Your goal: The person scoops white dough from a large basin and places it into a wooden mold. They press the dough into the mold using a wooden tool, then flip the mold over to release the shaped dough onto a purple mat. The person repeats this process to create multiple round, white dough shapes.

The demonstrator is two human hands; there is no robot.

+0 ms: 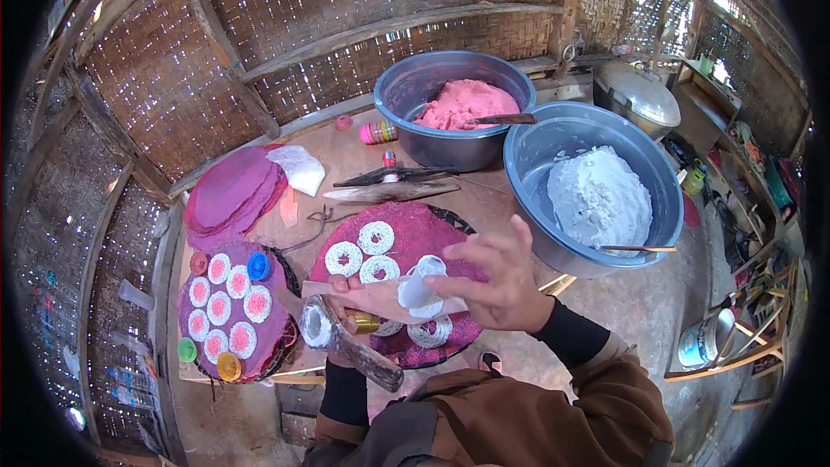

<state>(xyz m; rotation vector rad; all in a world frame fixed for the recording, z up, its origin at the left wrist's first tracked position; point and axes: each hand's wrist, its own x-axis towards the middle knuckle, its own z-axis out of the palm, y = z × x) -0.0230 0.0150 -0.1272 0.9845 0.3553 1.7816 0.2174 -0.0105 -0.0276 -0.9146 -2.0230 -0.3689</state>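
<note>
My left hand (341, 291) is closed around a wooden-handled tool (367, 361) with a round cup of white dough at its end, and its fingers also lie over a flat pinkish board (367, 295). On that board a translucent white tube (422, 284) stands slightly tilted. Right beside the tube is my right hand (497, 281), its fingers apart and raised; whether a fingertip touches the tube I cannot tell. Underneath, a round purple mat (393, 220) bears several white dough rings (344, 259). A gold-coloured cylinder (364, 322) sits by my left hand.
A basin (399, 78) of pink dough and a basin (536, 225) of white dough stand beyond. At left, a second purple mat (199, 298) carries white-and-pink rounds and coloured caps. Stacked purple mats (229, 195), another wooden tool (389, 177) and a lidded pot (637, 91) surround the work.
</note>
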